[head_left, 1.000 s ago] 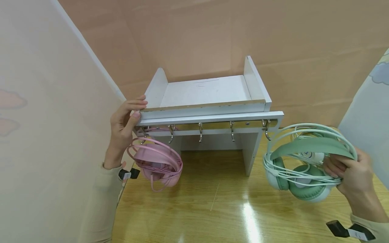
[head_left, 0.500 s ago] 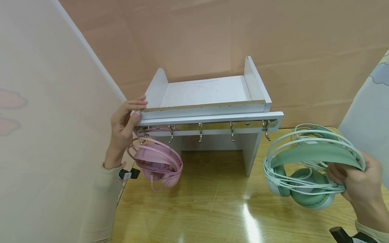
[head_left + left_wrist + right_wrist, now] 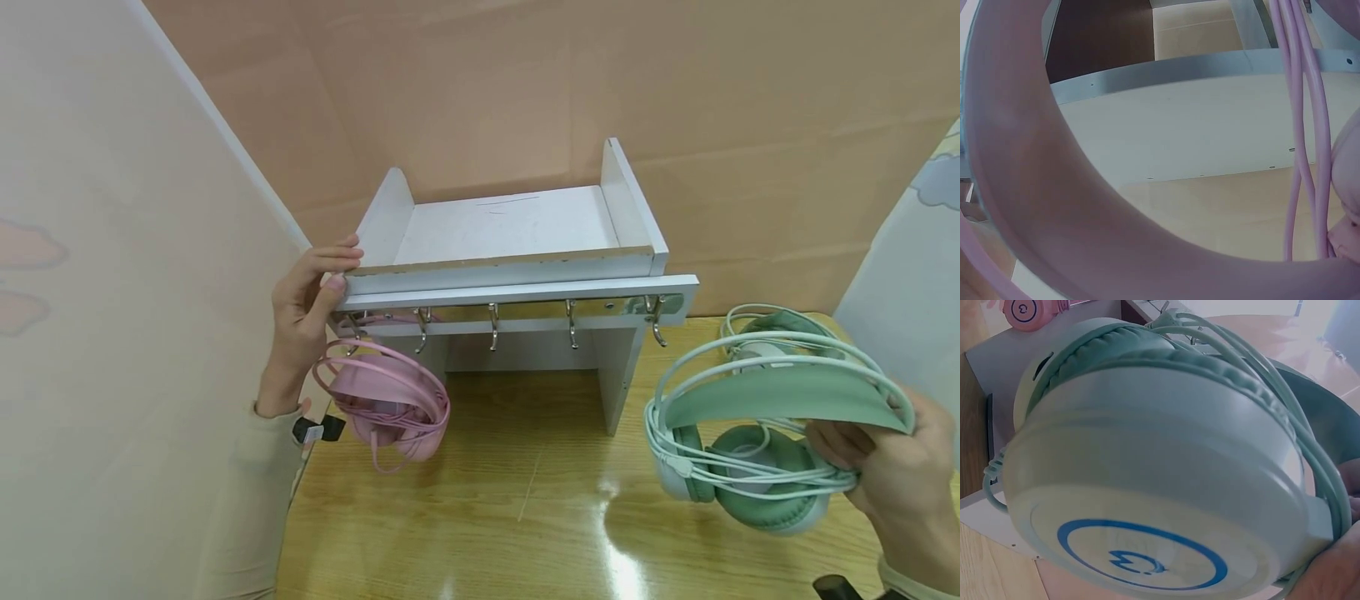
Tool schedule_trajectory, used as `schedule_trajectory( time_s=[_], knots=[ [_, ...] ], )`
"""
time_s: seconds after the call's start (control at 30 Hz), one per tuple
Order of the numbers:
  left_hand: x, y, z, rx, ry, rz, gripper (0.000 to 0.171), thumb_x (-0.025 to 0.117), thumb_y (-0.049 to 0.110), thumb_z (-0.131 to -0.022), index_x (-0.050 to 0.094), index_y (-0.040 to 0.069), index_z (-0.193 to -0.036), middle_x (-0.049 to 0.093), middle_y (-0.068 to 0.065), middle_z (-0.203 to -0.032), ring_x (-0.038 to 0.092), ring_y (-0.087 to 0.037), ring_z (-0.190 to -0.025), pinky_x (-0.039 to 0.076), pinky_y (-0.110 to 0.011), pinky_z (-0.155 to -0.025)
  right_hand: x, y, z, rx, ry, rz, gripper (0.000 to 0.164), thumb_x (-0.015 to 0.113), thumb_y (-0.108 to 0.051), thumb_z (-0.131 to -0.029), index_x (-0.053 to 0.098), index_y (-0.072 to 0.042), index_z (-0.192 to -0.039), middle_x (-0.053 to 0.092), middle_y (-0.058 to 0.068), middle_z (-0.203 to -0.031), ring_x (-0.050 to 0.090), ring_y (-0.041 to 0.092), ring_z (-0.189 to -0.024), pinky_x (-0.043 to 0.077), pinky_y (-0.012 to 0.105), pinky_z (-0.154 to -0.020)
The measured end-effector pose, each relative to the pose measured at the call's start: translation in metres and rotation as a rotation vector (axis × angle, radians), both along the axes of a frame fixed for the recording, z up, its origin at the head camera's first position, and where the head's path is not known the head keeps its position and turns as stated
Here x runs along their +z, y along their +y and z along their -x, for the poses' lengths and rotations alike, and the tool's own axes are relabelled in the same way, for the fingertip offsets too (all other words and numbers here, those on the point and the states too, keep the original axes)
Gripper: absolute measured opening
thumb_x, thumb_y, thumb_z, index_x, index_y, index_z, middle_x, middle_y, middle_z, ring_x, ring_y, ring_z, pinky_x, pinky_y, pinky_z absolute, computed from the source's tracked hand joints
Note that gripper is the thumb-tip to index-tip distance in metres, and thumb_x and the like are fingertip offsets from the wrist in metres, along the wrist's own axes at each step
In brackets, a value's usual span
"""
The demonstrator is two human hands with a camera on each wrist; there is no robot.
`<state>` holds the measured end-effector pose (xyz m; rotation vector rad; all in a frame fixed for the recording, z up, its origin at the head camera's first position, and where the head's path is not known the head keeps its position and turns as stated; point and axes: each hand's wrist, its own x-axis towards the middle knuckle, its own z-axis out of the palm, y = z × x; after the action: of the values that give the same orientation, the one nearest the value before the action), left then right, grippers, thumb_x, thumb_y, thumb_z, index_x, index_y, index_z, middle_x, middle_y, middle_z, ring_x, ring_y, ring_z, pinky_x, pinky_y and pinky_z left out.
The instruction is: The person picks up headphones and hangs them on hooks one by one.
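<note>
Right hand (image 3: 903, 457) shifted, gripping 1 of 2 green headsets (image 3: 783, 393) near 5 hooks (image 3: 493, 323).

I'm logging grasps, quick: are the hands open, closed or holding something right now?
Left hand: gripping the left front corner of the white wooden shelf.
Right hand: holding mint-green corded over-ear headphones by one side.
</note>
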<state>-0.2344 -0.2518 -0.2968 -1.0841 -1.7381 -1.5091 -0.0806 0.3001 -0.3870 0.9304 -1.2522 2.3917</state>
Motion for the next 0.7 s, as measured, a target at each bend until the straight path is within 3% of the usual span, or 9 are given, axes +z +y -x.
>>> schedule_trajectory(
  time_s=[0.23,0.7],
  knots=[
    [-0.001,0.000,0.000,0.001,-0.001,0.000,0.024,0.050,-0.009,-0.096,0.065,-0.022,-0.109,0.076,-0.007,-0.122,0.062,-0.032,-0.138,0.042,-0.050,-0.128,0.001,-0.005,-0.006,-0.031,0.007,-0.011,0.048,-0.004,0.010,-0.104,0.023,-0.005,-0.066,0.027,0.000,-0.048,0.023,0.008,-0.034,0.022,0.016,-0.034],
    [0.000,0.000,0.001,0.016,-0.006,0.013,0.024,0.049,-0.008,-0.097,0.065,-0.022,-0.110,0.076,-0.006,-0.123,0.062,-0.033,-0.138,0.041,-0.050,-0.128,0.007,-0.024,-0.014,0.014,0.014,0.069,0.046,-0.011,0.012,-0.098,0.020,-0.006,-0.068,0.026,0.000,-0.049,0.021,0.009,-0.035,0.020,0.016,-0.034]
  ],
)
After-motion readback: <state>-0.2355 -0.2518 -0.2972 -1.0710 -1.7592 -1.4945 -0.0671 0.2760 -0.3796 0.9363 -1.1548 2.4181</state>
